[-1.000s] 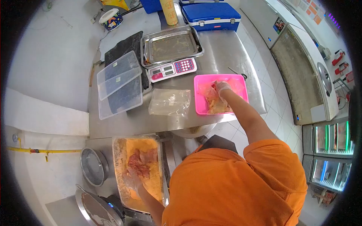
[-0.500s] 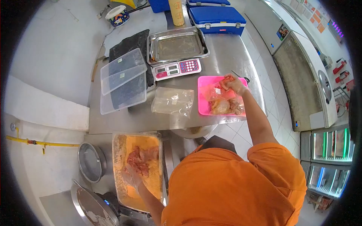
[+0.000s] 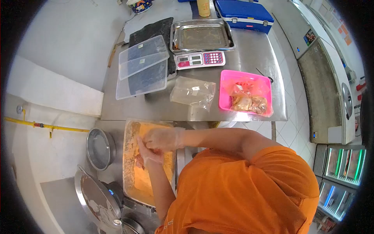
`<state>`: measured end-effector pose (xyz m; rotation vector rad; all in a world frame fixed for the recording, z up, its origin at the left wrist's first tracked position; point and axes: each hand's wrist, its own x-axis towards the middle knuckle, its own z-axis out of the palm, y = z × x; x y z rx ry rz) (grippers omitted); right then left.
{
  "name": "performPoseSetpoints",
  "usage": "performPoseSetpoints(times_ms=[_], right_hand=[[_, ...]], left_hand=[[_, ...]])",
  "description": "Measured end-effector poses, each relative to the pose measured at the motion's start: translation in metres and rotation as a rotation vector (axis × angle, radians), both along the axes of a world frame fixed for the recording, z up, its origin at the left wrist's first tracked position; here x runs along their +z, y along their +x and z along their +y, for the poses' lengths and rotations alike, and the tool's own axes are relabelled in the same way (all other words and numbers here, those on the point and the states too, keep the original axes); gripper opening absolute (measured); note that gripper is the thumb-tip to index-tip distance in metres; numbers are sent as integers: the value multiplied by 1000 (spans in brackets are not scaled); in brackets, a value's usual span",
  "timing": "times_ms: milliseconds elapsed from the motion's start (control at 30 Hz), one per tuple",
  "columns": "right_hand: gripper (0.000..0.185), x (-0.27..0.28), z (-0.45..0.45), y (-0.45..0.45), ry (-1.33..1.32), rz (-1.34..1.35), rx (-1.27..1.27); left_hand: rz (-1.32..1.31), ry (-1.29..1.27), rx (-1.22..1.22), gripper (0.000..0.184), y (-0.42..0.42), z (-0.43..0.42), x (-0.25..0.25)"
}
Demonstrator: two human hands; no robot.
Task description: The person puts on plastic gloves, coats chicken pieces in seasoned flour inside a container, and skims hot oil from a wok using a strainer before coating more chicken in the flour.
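Head view, contents as follows.

Item: right hand (image 3: 163, 140), in a clear glove, bent in over the left; fingers mostly hidden, so whether it grips anything cannot be told.

Item: left hand (image 3: 151, 155), likewise gloved, against or just beneath the right; its grasp, too, cannot be told.

Item: reddish meat (image 3: 139, 161), in the powder tray, beside and partly under the left hand; its full outline is covered by the hands.

Item: powder tray (image 3: 127, 163), rectangular, holding orange powder (image 3: 143, 183); its near right part blocked by the left forearm.

Item: pink tray (image 3: 227, 87), on the worktop (image 3: 249, 48), with a clear bag of raw pieces (image 3: 249, 100); the pieces blur through the plastic.

Item: dark-handled tool (image 3: 270, 79), just beside the pink tray, partly concealed.

Item: flat clear bag (image 3: 193, 92); contents, if any, illegible.

Item: scale (image 3: 200, 59), partly covered by a steel tray (image 3: 202, 37).

Item: yellowish roll (image 3: 203, 7), cropped by the upper edge.
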<state>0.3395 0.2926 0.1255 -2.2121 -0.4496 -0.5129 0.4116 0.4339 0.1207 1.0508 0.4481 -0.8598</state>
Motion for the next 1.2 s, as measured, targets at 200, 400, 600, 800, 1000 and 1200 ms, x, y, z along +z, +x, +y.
performPoseSetpoints(times_ms=[200, 400, 600, 800, 1000, 1200], right_hand=[[31, -23, 86, 49, 531, 308, -112], [39, -29, 131, 94, 702, 908, -193], [51, -28, 154, 122, 1260, 1292, -44], [46, -58, 127, 137, 732, 1207, -101], [29, 20, 108, 120, 532, 896, -318], [28, -93, 144, 104, -287, 464, -189]], left_hand=[[-538, 663, 334, 34, 66, 73, -74], [-689, 807, 144, 34, 59, 88, -46], [-711, 478, 452, 41, 59, 107, -45], [-983, 168, 324, 42, 44, 117, -47], [-903, 606, 116, 49, 63, 138, -50], [-425, 207, 238, 66, 51, 181, -25]])
